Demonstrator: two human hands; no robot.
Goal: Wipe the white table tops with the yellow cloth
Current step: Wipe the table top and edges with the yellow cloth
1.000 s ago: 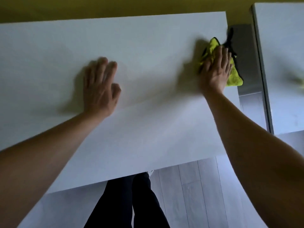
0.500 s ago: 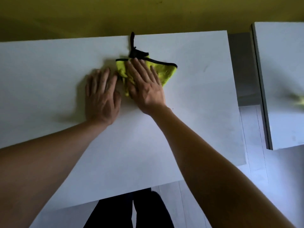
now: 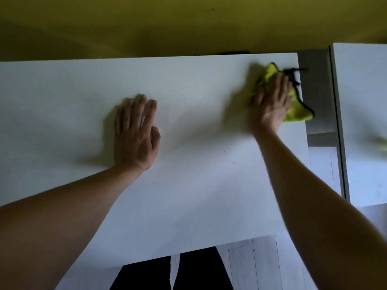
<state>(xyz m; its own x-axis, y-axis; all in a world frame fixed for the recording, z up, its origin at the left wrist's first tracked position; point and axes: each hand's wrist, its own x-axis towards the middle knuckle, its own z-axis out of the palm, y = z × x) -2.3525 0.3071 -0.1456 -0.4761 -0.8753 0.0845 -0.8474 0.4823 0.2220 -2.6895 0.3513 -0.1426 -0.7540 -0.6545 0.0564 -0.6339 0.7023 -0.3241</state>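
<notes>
A yellow cloth (image 3: 297, 113) with a black edge lies at the far right edge of the white table top (image 3: 199, 185) in front of me. My right hand (image 3: 270, 103) presses flat on the cloth with straight fingers and is blurred by motion. Part of the cloth hangs over the table's right edge. My left hand (image 3: 136, 132) rests flat on the table near its middle, fingers straight, holding nothing.
A second white table top (image 3: 364, 122) stands to the right across a narrow gap (image 3: 316, 91). A yellow wall (image 3: 188, 24) runs behind both tables. My dark-trousered legs (image 3: 171, 273) and a pale plank floor (image 3: 261, 266) show below the near edge.
My right hand swept the cloth from the table's middle, beside my left hand, out to the far right edge. My left hand stayed in place.
</notes>
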